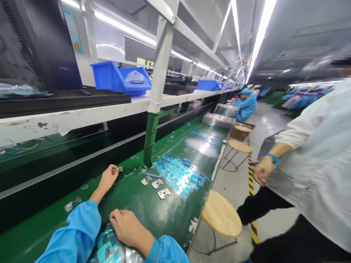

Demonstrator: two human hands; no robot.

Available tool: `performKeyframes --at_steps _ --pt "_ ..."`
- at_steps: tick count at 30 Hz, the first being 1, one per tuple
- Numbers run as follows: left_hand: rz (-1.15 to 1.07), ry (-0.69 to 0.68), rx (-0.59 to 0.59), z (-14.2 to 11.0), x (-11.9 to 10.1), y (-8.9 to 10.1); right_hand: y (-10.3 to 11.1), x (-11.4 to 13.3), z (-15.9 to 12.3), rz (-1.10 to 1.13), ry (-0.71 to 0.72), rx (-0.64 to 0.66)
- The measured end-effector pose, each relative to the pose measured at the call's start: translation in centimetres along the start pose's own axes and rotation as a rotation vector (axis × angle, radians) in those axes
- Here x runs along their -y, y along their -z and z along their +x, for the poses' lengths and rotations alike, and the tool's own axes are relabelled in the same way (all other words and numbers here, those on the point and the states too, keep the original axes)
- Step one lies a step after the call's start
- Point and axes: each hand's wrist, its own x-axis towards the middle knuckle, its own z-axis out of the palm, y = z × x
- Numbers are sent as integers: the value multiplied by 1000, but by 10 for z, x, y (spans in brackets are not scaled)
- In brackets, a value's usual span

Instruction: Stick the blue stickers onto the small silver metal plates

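Left hand (108,179): pinching bracket (119,169), far side of belt (167,215)
Right hand (127,228): fingers spread, pressed on foil pack (109,248), near side of belt
Laid out: three more brackets (157,183), mid-belt
Left on belt: blue foil pieces (178,175), beyond brackets

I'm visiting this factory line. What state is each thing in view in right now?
Left hand: touching a small metal bracket
Right hand: resting on a shiny foil pack
Other metal brackets: lying flat on the green belt
Blue bin: tilted on the shelf
Wooden stool: upright beside the belt
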Motion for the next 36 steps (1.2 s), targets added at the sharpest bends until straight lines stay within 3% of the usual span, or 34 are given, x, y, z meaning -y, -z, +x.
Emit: performKeyframes --at_steps 2,5,8,10,15,18,24,36 --pt "-95 41 -54 -22 5 10 6 2 -2 169 2 -23" --pt "-390 186 -78 -67 17 29 17 3 -2 490 -25 -161" --pt "-707 344 -100 -104 26 40 27 -4 0 740 -217 -295" --pt "-789 362 -121 -118 30 40 33 -15 6 827 -360 -342" --pt "-818 354 -110 -123 43 31 35 -56 43 921 -499 -468" --pt "-800 343 -23 -124 47 31 20 -70 63 956 -524 -416" --pt "-823 331 161 -127 49 29 -7 -68 65 947 -595 -220" --pt "-780 392 189 -126 45 27 -9 -71 58 807 -638 -178"
